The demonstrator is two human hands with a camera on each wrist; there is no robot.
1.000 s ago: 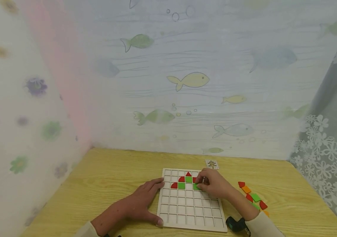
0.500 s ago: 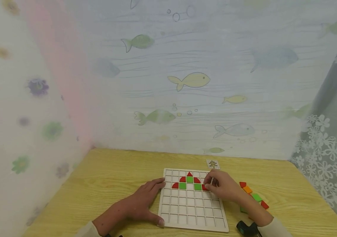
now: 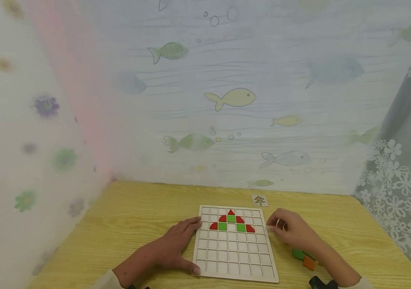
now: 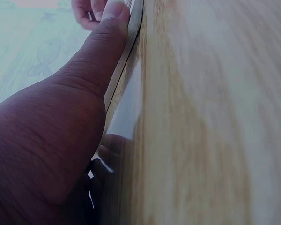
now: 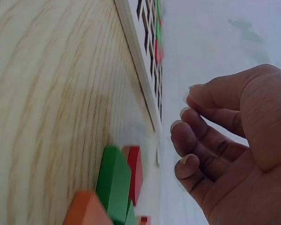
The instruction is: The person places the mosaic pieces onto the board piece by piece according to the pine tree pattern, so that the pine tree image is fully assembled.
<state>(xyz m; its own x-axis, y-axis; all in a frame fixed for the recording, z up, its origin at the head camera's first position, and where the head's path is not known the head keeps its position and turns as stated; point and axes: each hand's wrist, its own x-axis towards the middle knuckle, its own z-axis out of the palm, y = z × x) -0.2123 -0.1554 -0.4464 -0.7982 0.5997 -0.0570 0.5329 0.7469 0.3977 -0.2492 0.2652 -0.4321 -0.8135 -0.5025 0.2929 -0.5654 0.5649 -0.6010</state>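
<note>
A pale wooden grid board (image 3: 223, 257) lies on the table. Red and green pieces sit in its upper cells, among them a red triangle (image 3: 231, 212), a green square (image 3: 231, 219) and a red rounded piece (image 3: 250, 228). My left hand (image 3: 174, 247) rests along the board's left edge, fingertips near the upper part and thumb at the lower corner. Just off the board's right edge hovers my right hand (image 3: 293, 228), its fingers loosely bent. In the right wrist view nothing shows between thumb and fingertips of the right hand (image 5: 234, 136).
Under my right forearm lie loose pieces, a green one (image 3: 298, 254) and an orange one (image 3: 309, 263); the right wrist view adds a red piece (image 5: 136, 173). A small patterned card (image 3: 260, 200) lies behind the board. A fish-printed curtain (image 3: 234, 120) hangs beyond the table (image 3: 147, 204).
My right hand has placed the red rounded piece in a cell right of the green square, let go and moved right off the board. The left hand stays put.
</note>
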